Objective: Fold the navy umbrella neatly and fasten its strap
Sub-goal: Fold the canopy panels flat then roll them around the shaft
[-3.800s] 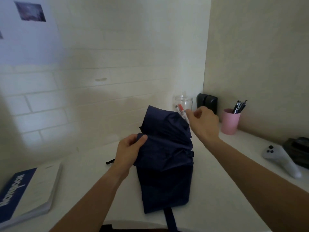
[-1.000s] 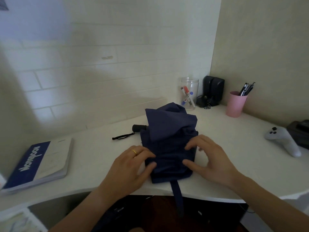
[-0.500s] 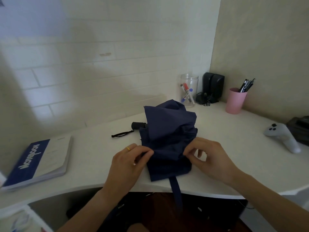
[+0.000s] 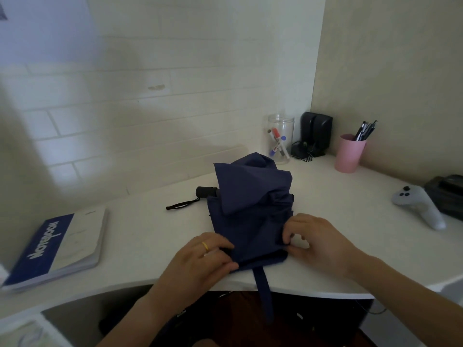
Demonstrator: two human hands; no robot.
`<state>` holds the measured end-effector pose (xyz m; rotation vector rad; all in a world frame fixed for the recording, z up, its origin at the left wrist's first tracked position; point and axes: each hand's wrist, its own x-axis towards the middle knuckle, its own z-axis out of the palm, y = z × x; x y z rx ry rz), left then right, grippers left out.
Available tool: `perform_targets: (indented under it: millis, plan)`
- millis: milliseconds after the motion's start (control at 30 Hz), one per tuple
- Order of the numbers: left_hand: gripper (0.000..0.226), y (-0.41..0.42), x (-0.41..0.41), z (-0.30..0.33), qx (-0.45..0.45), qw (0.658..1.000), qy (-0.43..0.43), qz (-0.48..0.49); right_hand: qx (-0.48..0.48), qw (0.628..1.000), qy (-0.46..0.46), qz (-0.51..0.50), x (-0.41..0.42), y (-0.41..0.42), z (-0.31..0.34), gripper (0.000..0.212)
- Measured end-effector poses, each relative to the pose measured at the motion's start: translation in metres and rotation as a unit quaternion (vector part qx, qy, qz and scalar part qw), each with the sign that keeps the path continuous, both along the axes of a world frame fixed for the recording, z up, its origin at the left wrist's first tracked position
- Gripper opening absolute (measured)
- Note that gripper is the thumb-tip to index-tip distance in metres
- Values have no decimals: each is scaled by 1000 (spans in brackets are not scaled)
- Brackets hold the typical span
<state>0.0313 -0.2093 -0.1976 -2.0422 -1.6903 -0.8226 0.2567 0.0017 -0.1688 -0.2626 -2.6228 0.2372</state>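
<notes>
Head view: both hands pinch navy umbrella.

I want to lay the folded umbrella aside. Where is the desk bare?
Bare desk lies between the notebook and the umbrella, and again between the right hand and the controller. The back corner is crowded: jar, speakers, pink cup.

Bare forearms, sleeveless as far as visible, gold ring on left hand
</notes>
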Motion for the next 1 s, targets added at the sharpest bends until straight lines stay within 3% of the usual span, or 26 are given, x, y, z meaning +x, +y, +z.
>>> perform_targets:
  millis: [100, 200, 267, 333, 400, 467, 533, 633, 667, 800, 833, 900, 967, 1000]
  plan:
    - [41, -2, 7, 4, -45, 997, -56, 8, -17, 999, -33, -19, 8, 0, 8, 26]
    - [39, 2, 11, 15, -30, 993, -113, 22, 5, 998, 56, 0, 12, -14, 16, 27]
    - [37, 12, 10, 19, -75, 993, -86, 33, 3, 996, 88, 17, 4, -27, 18, 29]
    - [44, 21, 6, 15, -157, 987, -7, 41, -45, 999, 12, 12, -9, -31, 13, 41]
    - [51, 25, -1, 8, -250, 965, 52, 58, -66, 990, -126, -5, -15, -24, -2, 55]
    - [54, 20, -9, 8, -335, 937, 56, 78, -39, 971, -234, -23, -10, -15, -13, 60]
    - [57, 16, -16, 15, -386, 917, 38, 92, -51, 970, -234, -39, -4, -12, -6, 52]
    - [57, 23, -18, 20, -353, 930, 26, 98, -49, 996, -59, -36, -19, -17, 6, 43]
    - [59, 26, -16, 19, -331, 937, 30, 105, -41, 997, -53, -33, -26, -19, 7, 47]
    - [74, 18, -17, 10, -356, 925, 45, 127, -10, 971, -235, -41, -32, -20, -20, 69]
    - [77, 14, -21, 11, -355, 926, 38, 127, -40, 974, -219, -45, -27, -17, -18, 67]
    - [81, 10, -24, 20, -331, 933, 18, 139, -87, 990, -98, -45, -20, -13, -4, 51]
    - [70, 15, -20, 33, -219, 955, -49, 193, -27, 994, 67, -84, -19, -7, 15, 35]
    - [60, 22, -16, 41, -138, 955, -135, 223, 8, 987, 126, -102, -21, -3, 23, 34]
